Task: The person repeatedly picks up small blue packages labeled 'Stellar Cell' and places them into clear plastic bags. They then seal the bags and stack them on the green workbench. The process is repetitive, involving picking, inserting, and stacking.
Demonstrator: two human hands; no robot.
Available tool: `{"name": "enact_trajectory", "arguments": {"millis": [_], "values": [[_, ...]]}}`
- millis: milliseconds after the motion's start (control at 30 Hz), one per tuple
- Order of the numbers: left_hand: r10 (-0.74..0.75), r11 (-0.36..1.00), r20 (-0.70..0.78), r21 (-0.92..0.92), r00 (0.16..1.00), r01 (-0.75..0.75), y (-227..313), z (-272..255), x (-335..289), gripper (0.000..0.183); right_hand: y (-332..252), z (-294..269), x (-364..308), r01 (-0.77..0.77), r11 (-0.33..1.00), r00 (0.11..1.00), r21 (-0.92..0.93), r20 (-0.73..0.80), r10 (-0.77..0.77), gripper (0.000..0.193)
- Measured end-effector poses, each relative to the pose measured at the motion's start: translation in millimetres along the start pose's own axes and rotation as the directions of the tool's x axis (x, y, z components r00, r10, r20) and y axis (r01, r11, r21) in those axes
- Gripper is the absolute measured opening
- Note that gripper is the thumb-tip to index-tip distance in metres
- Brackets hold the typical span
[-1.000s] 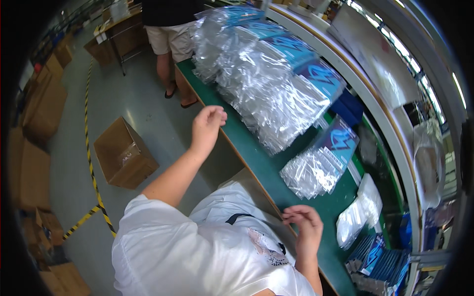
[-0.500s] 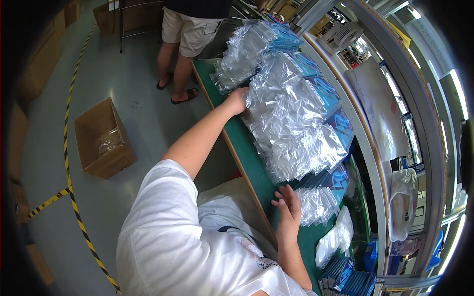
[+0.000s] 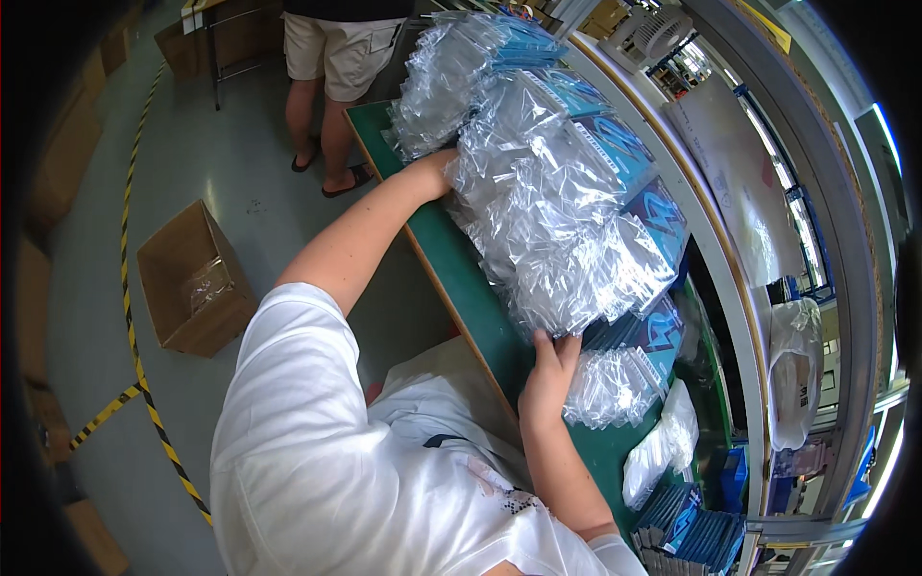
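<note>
Head view: what are the hands working over?

A green bench with a wooden edge, running slantwise. A big pile of clear-wrapped blue packs lies on it, with a smaller stack just beside its near end. A white bag and dark-blue packs sit nearer the wearer.

And the room?

Grey floor, with yellow-and-black tape along it and an open carton left of the bench. Another person stands by the far end; a fan is up on the shelf side.

What about the fingers?

The left hand reaches to the pile's left side, its fingers lost behind the wrap, so I cannot tell if they grip. The right hand is at the near end, thumb and fingers apart; whether the tips pinch any wrap, I cannot tell.

Anything else unclear?

That person's upper body is cut off, glare blurs the wrap, and the rim falls into black.
</note>
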State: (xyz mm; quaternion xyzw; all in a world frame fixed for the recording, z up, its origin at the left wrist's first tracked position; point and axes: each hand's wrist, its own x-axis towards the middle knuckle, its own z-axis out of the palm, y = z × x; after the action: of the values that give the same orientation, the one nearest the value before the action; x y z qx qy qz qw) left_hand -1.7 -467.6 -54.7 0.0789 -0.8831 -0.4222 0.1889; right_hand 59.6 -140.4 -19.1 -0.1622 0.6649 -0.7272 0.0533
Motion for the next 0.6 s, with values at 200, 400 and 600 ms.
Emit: {"name": "enact_trajectory", "arguments": {"millis": [200, 400, 600], "values": [[-0.001, 0.995, 0.036, 0.097, 0.999, -0.003, 29, -14, -12, 0.041, 14, -1, 22, -0.063, 0.991, 0.996, 0.118, -0.055, 0.07, 0.044], [0.06, 0.998, -0.15, -0.013, 0.987, -0.063, 32, -14, -35, 0.036, 11, 1, 19, -0.032, 0.996, 0.998, 0.081, -0.045, 0.035, 0.042], [0.189, 0.907, -0.699, 0.393, 0.69, 0.15, 13, -28, -66, 0.059, 18, -4, 18, -0.028, 0.999, 0.997, 0.016, -0.069, 0.029, 0.036]]}}
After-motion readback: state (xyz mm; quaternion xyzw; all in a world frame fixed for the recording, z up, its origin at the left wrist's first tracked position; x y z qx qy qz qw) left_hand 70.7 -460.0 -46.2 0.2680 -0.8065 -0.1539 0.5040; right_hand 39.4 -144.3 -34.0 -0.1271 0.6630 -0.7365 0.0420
